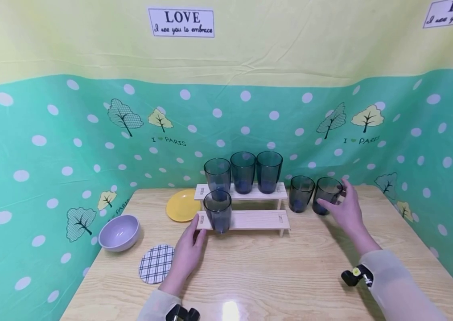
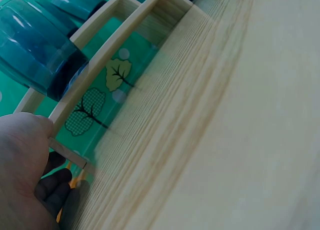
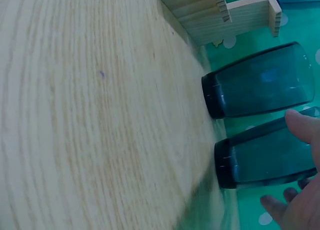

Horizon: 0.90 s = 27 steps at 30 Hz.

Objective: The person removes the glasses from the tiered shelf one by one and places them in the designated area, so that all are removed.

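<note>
A two-step wooden rack [image 1: 250, 219] stands mid-table. Three dark blue tumblers [image 1: 243, 171] line its upper step, and one tumbler [image 1: 217, 210] stands at the left end of the lower step. My left hand [image 1: 189, 249] rests against the rack's left end [image 2: 65, 102], fingers fairly straight, just below that tumbler [image 2: 35, 49]. Two more tumblers stand on the table right of the rack. My right hand [image 1: 344, 209] wraps the rightmost tumbler [image 1: 326, 194], thumb in front and fingers behind. In the right wrist view my thumb [image 3: 300, 125] lies on this tumbler [image 3: 265, 160], beside its neighbour [image 3: 260, 87].
A yellow plate [image 1: 182, 205] lies left of the rack. A lilac bowl [image 1: 120, 232] and a plaid coaster [image 1: 156, 263] sit near the table's left edge. The wooden table [image 1: 290, 276] is walled on three sides by a green dotted cloth [image 1: 50, 147].
</note>
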Motion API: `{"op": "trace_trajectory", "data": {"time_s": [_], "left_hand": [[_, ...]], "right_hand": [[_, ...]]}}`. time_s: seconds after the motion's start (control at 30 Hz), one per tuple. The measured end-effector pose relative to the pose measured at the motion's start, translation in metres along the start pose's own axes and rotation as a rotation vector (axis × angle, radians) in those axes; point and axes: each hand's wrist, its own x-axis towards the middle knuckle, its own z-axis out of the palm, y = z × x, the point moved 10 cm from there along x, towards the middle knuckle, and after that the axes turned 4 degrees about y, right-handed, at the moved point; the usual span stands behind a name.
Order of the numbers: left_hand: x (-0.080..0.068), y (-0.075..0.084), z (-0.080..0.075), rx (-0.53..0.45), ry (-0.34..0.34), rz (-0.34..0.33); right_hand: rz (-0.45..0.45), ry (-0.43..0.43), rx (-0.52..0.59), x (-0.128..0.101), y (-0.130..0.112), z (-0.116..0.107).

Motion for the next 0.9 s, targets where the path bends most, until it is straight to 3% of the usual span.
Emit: {"op": "trace_trajectory", "data": {"time_s": [0.5, 0.9], "left_hand": [[0.000, -0.001, 0.000, 0.000, 0.008, -0.001], [0.000, -0.001, -0.001, 0.000, 0.001, 0.000]], "right_hand": [[-0.040, 0.085, 0.010, -0.022, -0.048, -0.032], [-0.156, 0.054, 0.068, -0.049, -0.106, -0.015]]}}
